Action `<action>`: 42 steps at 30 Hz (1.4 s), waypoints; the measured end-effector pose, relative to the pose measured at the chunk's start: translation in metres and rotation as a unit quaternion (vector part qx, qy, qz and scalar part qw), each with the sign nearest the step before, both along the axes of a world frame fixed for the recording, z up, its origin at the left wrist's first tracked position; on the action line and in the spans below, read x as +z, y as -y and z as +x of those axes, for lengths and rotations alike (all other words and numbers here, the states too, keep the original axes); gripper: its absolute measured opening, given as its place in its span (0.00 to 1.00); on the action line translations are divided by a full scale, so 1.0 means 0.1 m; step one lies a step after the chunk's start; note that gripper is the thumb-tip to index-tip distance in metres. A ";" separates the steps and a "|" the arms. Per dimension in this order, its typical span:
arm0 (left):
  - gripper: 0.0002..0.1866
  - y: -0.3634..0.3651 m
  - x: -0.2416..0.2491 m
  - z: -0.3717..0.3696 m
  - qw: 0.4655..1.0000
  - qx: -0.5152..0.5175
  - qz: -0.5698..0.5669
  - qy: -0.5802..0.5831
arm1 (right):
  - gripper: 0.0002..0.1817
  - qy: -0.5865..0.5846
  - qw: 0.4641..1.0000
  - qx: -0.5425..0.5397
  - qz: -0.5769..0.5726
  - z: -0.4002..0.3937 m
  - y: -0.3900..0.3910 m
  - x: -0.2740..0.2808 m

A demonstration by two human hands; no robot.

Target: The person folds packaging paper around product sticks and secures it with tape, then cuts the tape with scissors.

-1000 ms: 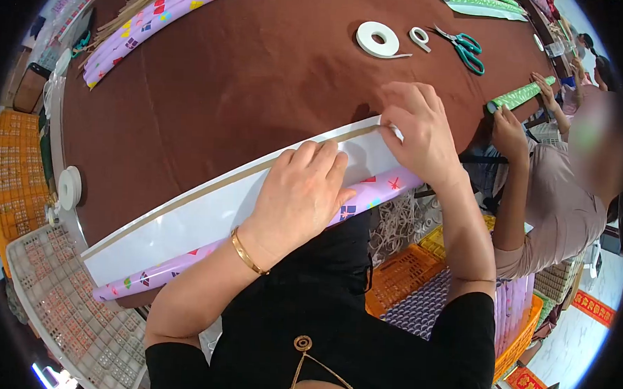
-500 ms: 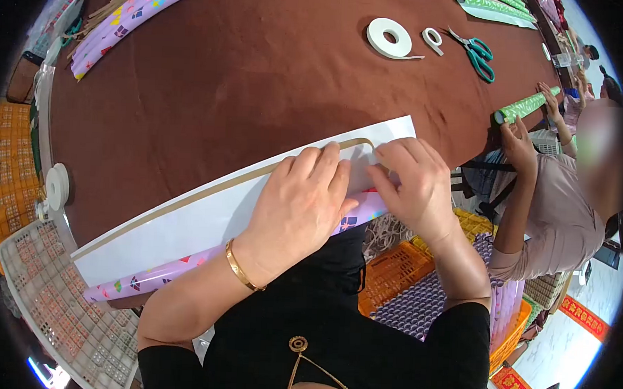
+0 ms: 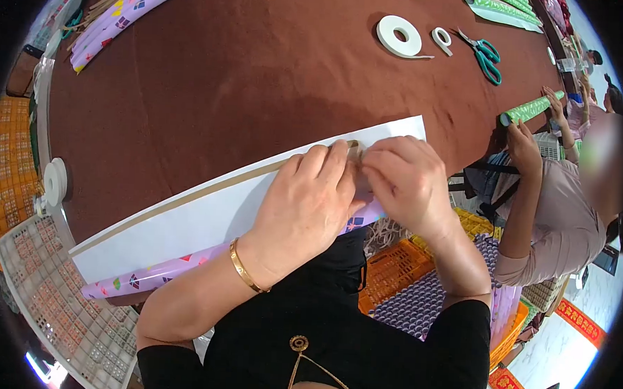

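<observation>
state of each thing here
brown strip, mostly flat, right part lifted
right hand, pinching the strip
near lilac roll, partly unrolled, white side up
large tape roll, lying flat, end loose
small tape roll, lying flat, end loose
scissors, lying down, unheld
nearest green roll, rolled up, held

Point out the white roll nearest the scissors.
The small roll, between the scissors and the large roll; the large roll lies farther away, the left-edge roll farthest.

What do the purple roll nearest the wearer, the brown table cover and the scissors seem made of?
Purple roll: probably glossy coated paper or plastic film; it shows highlights. Brown table cover: likely cloth, matte with soft creases. Scissors: apparently grey metal blades and green handles, likely plastic by their even colour.
</observation>
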State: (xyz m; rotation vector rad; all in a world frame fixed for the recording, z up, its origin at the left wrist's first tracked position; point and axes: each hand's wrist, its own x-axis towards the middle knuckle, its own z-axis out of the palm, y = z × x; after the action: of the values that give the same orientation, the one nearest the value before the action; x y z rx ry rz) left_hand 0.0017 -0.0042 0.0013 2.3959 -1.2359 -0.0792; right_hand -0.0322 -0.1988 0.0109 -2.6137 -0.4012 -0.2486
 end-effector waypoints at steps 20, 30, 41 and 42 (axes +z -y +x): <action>0.25 -0.01 0.04 0.01 1.000 -0.005 0.013 -0.005 | 0.05 0.004 0.964 -0.264 -0.039 0.14 0.28 -0.18; 0.25 -0.01 0.04 0.01 1.000 -0.004 0.009 -0.008 | 0.07 -0.005 0.959 -0.277 -0.060 0.18 0.28 -0.20; 0.25 -0.02 0.02 0.00 1.000 -0.002 0.002 -0.004 | 0.08 -0.013 0.951 -0.305 -0.055 0.21 0.44 -0.20; 0.25 -0.02 0.02 0.00 1.000 -0.002 0.002 -0.003 | 0.07 -0.021 0.948 -0.310 -0.064 0.20 0.48 -0.20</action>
State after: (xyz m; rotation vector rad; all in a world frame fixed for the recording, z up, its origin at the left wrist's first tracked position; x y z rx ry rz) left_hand 0.0016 -0.0021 0.0035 2.3941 -1.2402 -0.0891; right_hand -0.0120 -0.2466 -0.0091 -2.7961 0.4520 -0.3795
